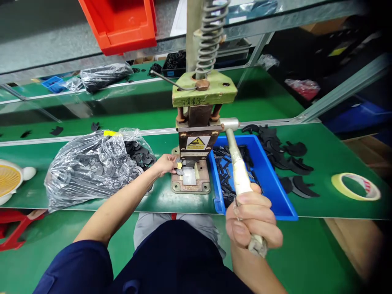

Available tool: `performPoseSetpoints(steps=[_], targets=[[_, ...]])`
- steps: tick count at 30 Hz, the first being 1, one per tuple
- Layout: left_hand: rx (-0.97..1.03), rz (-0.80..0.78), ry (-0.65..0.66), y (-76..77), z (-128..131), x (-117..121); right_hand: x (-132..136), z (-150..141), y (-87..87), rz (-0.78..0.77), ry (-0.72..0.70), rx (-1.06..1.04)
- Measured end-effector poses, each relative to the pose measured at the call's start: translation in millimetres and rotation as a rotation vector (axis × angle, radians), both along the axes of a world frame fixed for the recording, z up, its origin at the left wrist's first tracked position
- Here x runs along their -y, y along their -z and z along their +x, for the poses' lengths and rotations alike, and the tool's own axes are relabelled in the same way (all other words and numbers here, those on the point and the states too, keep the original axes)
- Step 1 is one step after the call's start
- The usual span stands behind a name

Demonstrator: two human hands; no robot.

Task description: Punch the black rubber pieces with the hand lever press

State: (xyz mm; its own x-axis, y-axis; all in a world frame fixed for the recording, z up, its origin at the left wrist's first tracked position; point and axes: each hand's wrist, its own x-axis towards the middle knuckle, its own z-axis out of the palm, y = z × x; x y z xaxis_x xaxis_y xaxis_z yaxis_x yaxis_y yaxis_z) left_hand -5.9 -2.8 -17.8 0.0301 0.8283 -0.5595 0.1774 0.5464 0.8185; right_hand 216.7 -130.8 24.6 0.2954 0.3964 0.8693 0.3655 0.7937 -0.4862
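Observation:
My right hand (pixel 254 218) is wrapped round the taped lever handle (pixel 240 167) of a hand press (pixel 199 118), which has a green top plate and a large spring. The lever points toward me. At the press's base, my left hand (pixel 166 165) pinches a small dark grey plastic piece (pixel 180 172) beside the bright metal plate (pixel 189 176) under the ram. A yellow spot shows at the fingertips; I cannot tell what it belongs to. Left of this hand lies a clear plastic bag (pixel 88 167) of dark curved pieces.
Close to the press on the right stands a blue bin (pixel 269 183) with small black parts. Beyond it lie loose black curved pieces (pixel 272 147) and a tape roll (pixel 337 185). A red bin (pixel 128 41) overhangs from the upper shelf. A yellow-and-white fan-like object (pixel 10 179) sits far left.

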Motion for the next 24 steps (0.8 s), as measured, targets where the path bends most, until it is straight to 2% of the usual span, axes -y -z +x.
performPoseSetpoints(steps=[4,8,13,16,20,22,24], targets=[[0.091,0.038,0.018,0.1,-9.1,3.4,-5.9,-8.1,-2.4,0.085,0.015,-0.062],[0.147,0.046,-0.021,-1.7,-20.5,5.8,-11.6,-12.8,-3.2,0.149,0.036,-0.101],[0.217,0.060,0.063,3.6,-14.7,12.7,-13.4,-14.8,-5.2,0.175,0.049,-0.108],[0.170,0.165,0.089,8.5,-8.2,15.2,-14.0,-15.4,-6.8,0.169,0.051,-0.103],[-0.057,0.260,0.162,10.6,-8.8,11.6,-17.1,-13.7,-7.3,0.202,0.047,-0.075],[-0.098,0.239,0.185,9.3,-10.4,8.0,-18.8,-12.8,-7.0,0.214,0.047,-0.070],[-0.027,0.161,0.175,7.2,-11.4,4.5,-19.8,-12.8,-6.9,0.218,0.045,-0.068]])
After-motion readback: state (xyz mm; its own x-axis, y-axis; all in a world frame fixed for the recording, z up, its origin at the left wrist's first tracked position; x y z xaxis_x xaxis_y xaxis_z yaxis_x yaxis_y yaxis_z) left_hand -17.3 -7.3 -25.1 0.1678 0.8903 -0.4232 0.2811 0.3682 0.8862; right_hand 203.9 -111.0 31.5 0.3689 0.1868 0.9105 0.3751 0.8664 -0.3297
